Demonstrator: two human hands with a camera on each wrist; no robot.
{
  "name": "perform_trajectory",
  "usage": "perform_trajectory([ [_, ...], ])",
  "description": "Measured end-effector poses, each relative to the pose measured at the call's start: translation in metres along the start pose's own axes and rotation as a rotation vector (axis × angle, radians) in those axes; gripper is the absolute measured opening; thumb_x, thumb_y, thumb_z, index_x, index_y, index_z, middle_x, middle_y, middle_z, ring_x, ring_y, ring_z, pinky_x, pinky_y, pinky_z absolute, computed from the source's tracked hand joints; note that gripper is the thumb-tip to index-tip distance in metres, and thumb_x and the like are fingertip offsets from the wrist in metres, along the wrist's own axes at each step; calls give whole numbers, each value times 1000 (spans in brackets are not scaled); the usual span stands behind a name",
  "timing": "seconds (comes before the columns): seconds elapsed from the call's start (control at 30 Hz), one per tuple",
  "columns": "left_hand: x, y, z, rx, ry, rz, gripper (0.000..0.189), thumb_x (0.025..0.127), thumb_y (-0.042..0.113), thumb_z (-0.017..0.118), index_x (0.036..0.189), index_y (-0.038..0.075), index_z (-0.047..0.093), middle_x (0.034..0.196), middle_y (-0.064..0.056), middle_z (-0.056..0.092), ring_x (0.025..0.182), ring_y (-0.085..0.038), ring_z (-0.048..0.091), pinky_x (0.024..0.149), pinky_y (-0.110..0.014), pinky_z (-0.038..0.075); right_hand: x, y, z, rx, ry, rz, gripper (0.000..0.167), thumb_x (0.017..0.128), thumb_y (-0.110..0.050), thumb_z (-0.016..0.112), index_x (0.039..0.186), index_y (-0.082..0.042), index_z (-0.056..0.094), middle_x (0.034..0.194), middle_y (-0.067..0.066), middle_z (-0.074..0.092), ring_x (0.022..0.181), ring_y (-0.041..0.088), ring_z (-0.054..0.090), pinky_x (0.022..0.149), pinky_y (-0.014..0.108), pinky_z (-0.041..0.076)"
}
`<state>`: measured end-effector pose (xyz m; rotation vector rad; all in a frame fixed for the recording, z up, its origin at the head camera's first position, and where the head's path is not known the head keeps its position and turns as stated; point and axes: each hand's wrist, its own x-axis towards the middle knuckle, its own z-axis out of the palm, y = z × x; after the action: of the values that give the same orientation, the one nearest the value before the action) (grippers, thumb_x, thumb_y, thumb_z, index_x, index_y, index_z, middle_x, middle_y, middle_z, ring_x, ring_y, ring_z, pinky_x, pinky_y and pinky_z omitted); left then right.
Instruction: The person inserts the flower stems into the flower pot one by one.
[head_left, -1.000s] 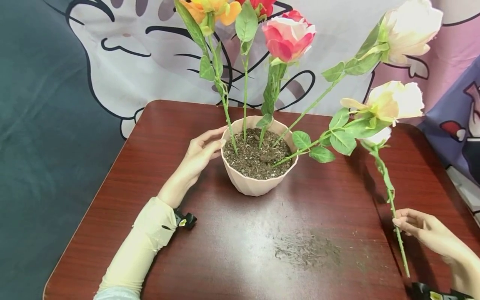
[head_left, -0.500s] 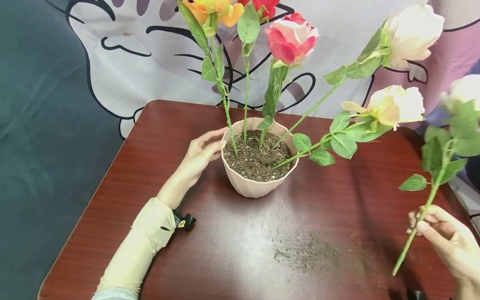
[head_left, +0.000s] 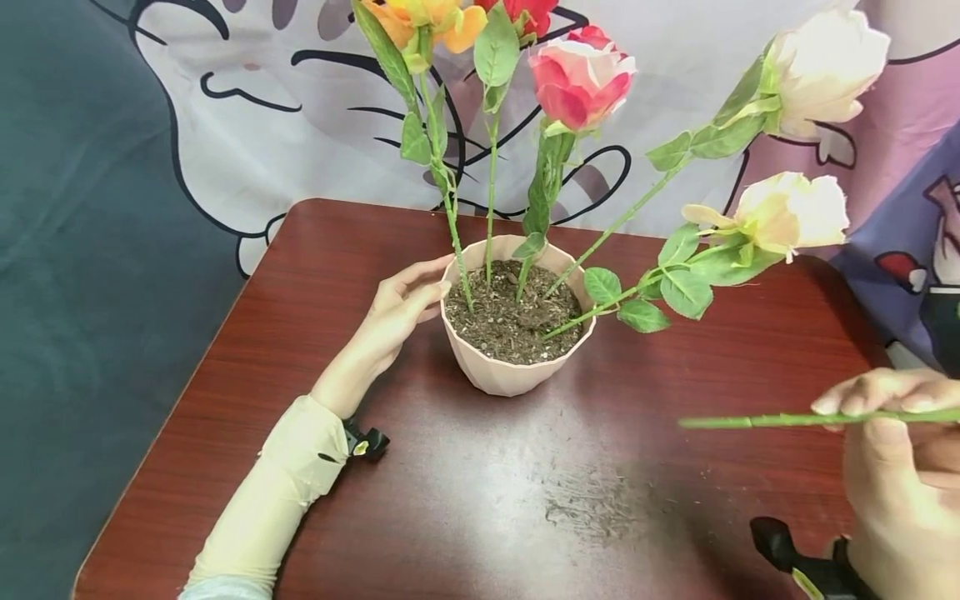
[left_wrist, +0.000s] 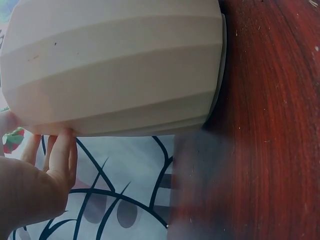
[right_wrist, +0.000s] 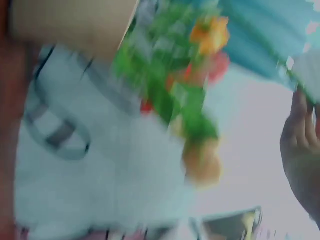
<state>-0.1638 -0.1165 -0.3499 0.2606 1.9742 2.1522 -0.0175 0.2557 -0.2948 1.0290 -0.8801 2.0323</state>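
A pale pink faceted flower pot (head_left: 501,377) filled with dark soil stands on the table. Several artificial roses rise from it, including an orange one (head_left: 427,29), a pink-and-white one (head_left: 581,82) and a cream one (head_left: 787,215). My left hand (head_left: 397,312) rests against the pot's left side, thumb at the rim and extended fingers reaching toward the back. In the left wrist view its fingers (left_wrist: 61,150) touch the pot wall. My right hand (head_left: 896,467) pinches a green rose stem (head_left: 783,421), held level, its bare end pointing left. That stem's bloom is outside the head view.
Loose soil crumbs (head_left: 592,504) are scattered on the reddish-brown wooden table (head_left: 360,517), in front of the pot. A cartoon-printed cloth (head_left: 247,150) hangs behind, and two cream blooms lean out over the table's right side.
My right hand has lifted the white rose and swung it from upright to level, its bare end now pointing left toward the pot. My left hand stays on the pot.
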Motion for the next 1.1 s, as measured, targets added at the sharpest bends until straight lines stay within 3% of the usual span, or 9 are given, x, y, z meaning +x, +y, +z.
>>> perform_trajectory([
  [0.17, 1, -1, 2, -23, -10, 3, 42, 92, 14, 58, 133, 13, 52, 130, -8, 53, 113, -16, 53, 96, -41, 45, 11, 30, 15, -209, 137, -165, 39, 66, 17, 73, 81, 16, 37, 72, 32, 49, 58, 37, 57, 58, 39, 54],
  [0.3, 0, -2, 3, -39, -10, 3, 41, 92, 13, 58, 133, 12, 53, 129, -10, 54, 112, -15, 53, 96, -40, 46, 17, 57, 44, -365, 124, -175, 41, 66, 13, 76, 80, 17, 38, 70, 32, 54, 59, 32, 61, 59, 33, 55],
  [0.43, 0, -3, 2, -35, -8, 3, 41, 92, 14, 58, 133, 13, 53, 129, -8, 55, 112, -15, 53, 96, -39, 46, 14, 84, 70, -552, -32, -89, 32, 79, 4, 70, 83, 19, 42, 77, 22, 61, 72, 21, 64, 69, 23, 53],
  [0.57, -1, -6, 0, -42, -7, 13, 41, 92, 13, 58, 133, 12, 53, 129, -8, 55, 113, -15, 53, 96, -38, 46, 2, 113, 76, -808, -261, 13, 34, 91, -12, 61, 88, 19, 46, 82, 18, 63, 83, 14, 62, 75, 20, 51],
  [0.63, -1, -7, 1, -48, -11, 19, 41, 92, 12, 58, 132, 12, 53, 129, -8, 55, 113, -15, 53, 96, -38, 46, -4, 124, 75, -940, -359, 40, 36, 94, -20, 56, 91, 15, 49, 83, 18, 62, 78, 12, 59, 71, 19, 49],
  [0.8, 0, -7, 3, -44, -24, 34, 41, 92, 12, 57, 132, 12, 53, 128, -8, 56, 114, -16, 54, 96, -39, 46, -11, 138, 71, -1046, -489, 145, 35, 98, -28, 49, 93, 7, 50, 87, 16, 62, 68, 11, 52, 59, 18, 40],
  [0.87, -1, -7, 3, -37, -23, 36, 41, 92, 11, 57, 132, 13, 53, 127, -8, 56, 114, -16, 54, 96, -39, 46, -11, 141, 68, -1049, -518, 179, 35, 98, -29, 48, 94, 6, 50, 89, 15, 63, 70, 12, 55, 59, 20, 42],
  [1.1, -1, -3, 0, -25, -16, 45, 41, 92, 14, 58, 132, 14, 53, 130, -9, 55, 116, -18, 53, 98, -42, 44, -20, 157, 66, -1079, -691, 93, 27, 98, -23, 47, 92, 2, 53, 88, 13, 63, 75, 19, 61, 67, 29, 51],
])
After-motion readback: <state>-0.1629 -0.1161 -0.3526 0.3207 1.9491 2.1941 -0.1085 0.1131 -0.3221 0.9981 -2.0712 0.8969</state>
